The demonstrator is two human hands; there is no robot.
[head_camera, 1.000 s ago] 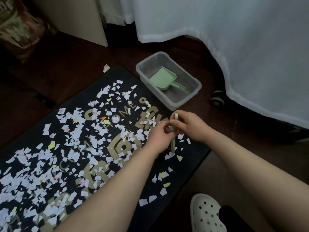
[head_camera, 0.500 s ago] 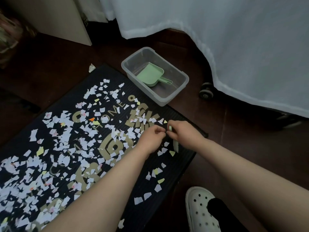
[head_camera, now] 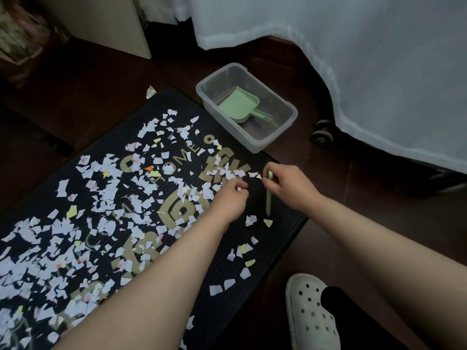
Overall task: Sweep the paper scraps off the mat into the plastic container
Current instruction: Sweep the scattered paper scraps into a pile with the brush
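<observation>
A black mat (head_camera: 283,223) with gold lettering lies on the dark floor, strewn with several white and yellow paper scraps (head_camera: 106,198). A clear plastic container (head_camera: 283,137) stands just past the mat's far right corner, with a green dustpan (head_camera: 237,104) inside it. My right hand (head_camera: 290,188) grips a thin pale green brush (head_camera: 268,202), held upright with its lower end on the mat. My left hand (head_camera: 228,202) hovers just left of it, fingers curled, a bit of white paper pinched at the fingertips.
A white cloth (head_camera: 379,59) hangs over furniture on the right, with a castor wheel (head_camera: 322,133) below it. A white clog (head_camera: 312,314) stands at the lower right beside the mat. A pale cabinet (head_camera: 113,24) stands at the back left.
My left hand has come off the green brush and now sits a little to its left. The right hand keeps its hold on the brush.
</observation>
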